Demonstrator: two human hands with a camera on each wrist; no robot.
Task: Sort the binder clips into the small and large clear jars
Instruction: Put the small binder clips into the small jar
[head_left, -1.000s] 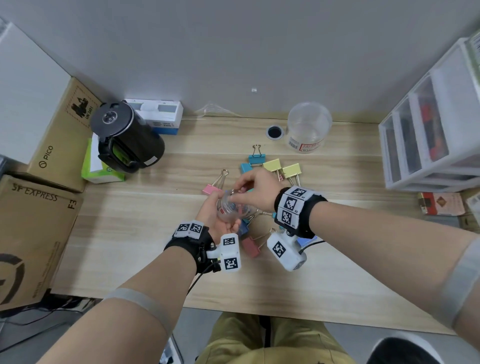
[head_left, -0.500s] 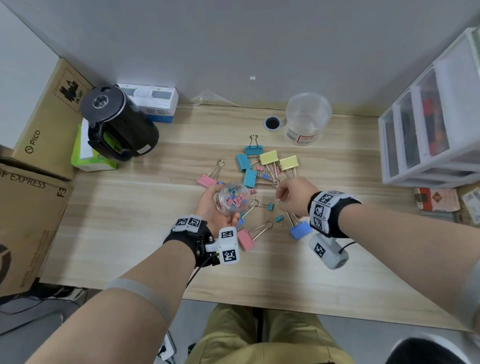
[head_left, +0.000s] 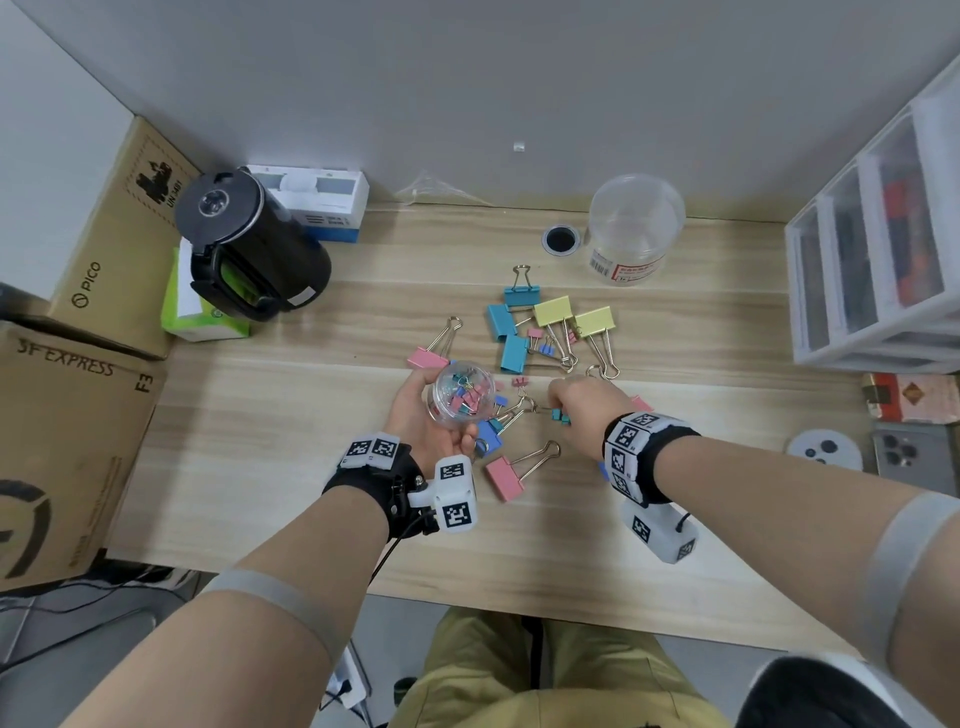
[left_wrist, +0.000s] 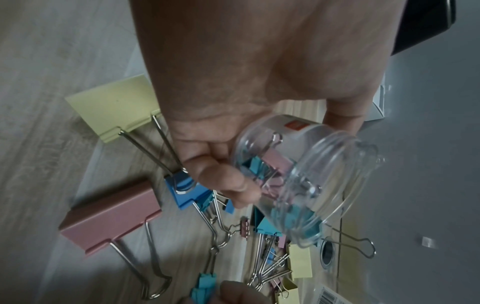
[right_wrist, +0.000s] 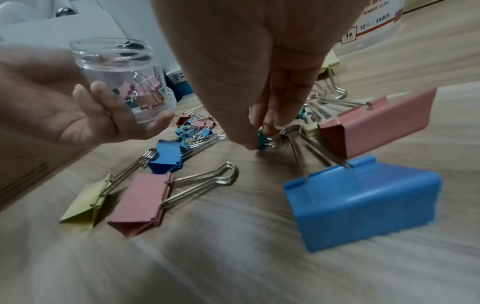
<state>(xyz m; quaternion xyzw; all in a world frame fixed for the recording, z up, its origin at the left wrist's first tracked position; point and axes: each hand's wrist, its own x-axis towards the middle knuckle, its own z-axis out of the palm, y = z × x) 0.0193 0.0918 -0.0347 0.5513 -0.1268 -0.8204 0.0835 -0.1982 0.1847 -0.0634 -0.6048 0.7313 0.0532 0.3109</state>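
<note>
1. A large pink clip (head_left: 504, 478) lies nearest you on the table (head_left: 291, 415).
2. Your left hand (head_left: 426, 421) grips the small jar (head_left: 460, 397), holding small clips, above the table.
3. Your right hand (head_left: 584, 402) pinches a small teal clip (head_left: 560, 416) at the table.
4. Beyond, large teal and yellow clips (head_left: 550, 310) lie loose.
5. The large jar (head_left: 631, 228) stands farthest, by the wall.

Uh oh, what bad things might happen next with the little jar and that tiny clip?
1. The small clear jar lies tipped in the left hand, so the little clips inside might spill.
2. The right hand pinches a tiny teal binder clip right beside wire handles of the big pink binder clip; it might snag or slip from the grip.
</note>
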